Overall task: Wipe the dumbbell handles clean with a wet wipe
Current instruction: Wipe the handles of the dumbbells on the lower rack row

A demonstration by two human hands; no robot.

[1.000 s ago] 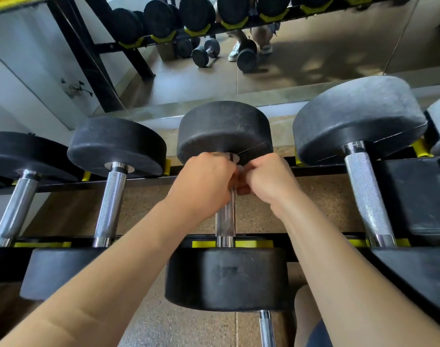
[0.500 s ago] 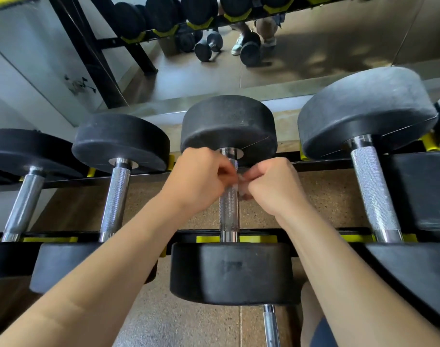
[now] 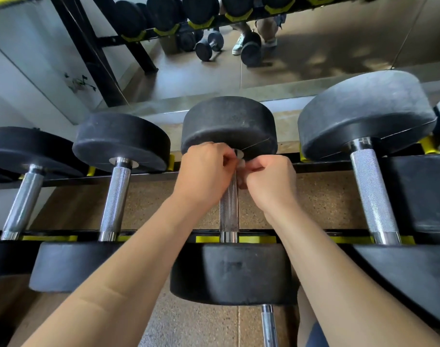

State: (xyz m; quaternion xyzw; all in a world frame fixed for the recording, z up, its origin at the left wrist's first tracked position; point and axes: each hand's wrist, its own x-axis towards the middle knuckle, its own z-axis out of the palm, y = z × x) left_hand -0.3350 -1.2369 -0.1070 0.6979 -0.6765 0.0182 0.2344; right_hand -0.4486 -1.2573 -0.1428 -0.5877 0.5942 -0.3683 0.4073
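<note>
Middle dumbbell handle [image 3: 229,211] is laid on the rack [image 3: 259,239], long axis running straight away from the person: near head [image 3: 231,271] closest, far head [image 3: 229,121] by the mirror. Both hands are bunched at the far end of the handle, right under the far head. Left hand [image 3: 206,171] and right hand [image 3: 271,179] are curled tight, knuckles up, fingertips meeting over the bar. Only a pale sliver of the wet wipe [image 3: 241,164] is seen between them; it is judged to be pinched from both sides against the steel, but how far it wraps cannot be told.

Key relation: all bare knurling lies on the person's side of the grip. The next stroke is expected to be pulled back along the axis, toward the near head. Neither hand is clearly nearer; they sit level, either side of the bar.

Neighbouring handles, left [image 3: 115,199] and right [image 3: 371,191], are untouched.
</note>
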